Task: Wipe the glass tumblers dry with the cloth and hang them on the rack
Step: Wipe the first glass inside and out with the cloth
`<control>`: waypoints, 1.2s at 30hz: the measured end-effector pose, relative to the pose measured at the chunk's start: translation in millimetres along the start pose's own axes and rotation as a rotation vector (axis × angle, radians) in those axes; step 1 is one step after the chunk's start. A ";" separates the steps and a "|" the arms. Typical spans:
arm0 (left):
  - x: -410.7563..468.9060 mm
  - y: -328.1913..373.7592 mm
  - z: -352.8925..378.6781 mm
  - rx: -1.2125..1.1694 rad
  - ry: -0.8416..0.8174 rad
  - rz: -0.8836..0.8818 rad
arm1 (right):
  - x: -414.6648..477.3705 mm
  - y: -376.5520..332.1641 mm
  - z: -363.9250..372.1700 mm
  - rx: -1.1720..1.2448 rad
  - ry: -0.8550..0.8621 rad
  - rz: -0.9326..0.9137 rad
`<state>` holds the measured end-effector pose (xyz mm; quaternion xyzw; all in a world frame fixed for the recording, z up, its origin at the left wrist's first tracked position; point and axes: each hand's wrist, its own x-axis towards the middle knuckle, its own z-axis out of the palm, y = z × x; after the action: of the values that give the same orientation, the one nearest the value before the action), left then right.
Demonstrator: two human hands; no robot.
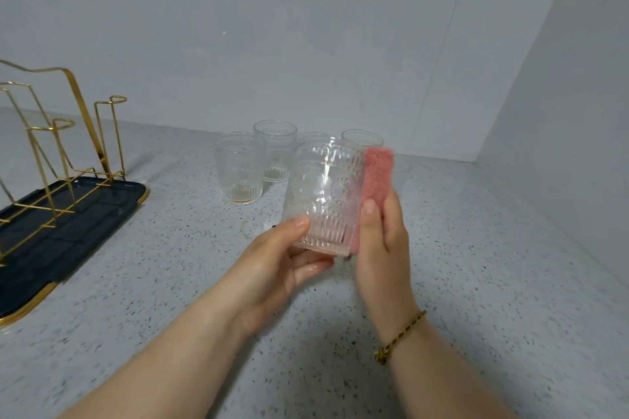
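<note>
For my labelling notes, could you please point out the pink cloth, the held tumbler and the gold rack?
pink cloth [376,173]: head view, on its upper half.
held tumbler [323,187]: head view, on its patterned side wall.
gold rack [91,126]: head view, on its broad slanted band.

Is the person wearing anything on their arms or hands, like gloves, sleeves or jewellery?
No gloves, and no sleeves in view: both forearms are bare to the picture's edge. The left hand shows no ring or watch. The right hand has a thin bracelet at its wrist, gold mixed with dark beads, with a small gold charm. The visible nails look short and unpainted.
</note>
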<state>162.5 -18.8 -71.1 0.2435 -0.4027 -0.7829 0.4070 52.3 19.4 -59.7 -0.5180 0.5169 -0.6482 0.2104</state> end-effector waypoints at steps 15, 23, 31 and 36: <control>6.2 9.1 -8.6 0.029 0.198 0.082 | -10.2 9.8 13.5 -0.071 -0.098 0.002; 5.5 6.2 -13.9 0.232 0.066 0.111 | -13.7 9.9 17.6 -0.275 -0.076 -0.267; 2.2 3.5 -2.4 -0.010 -0.007 0.003 | -0.7 3.0 -0.2 -0.086 0.003 -0.066; 2.4 12.7 -4.7 -0.128 0.061 0.052 | -12.6 11.6 15.0 -0.164 -0.128 -0.080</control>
<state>170.1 -27.2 -63.3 0.2300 -0.3455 -0.7884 0.4540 67.3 18.4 -76.9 -0.5940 0.5325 -0.5774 0.1738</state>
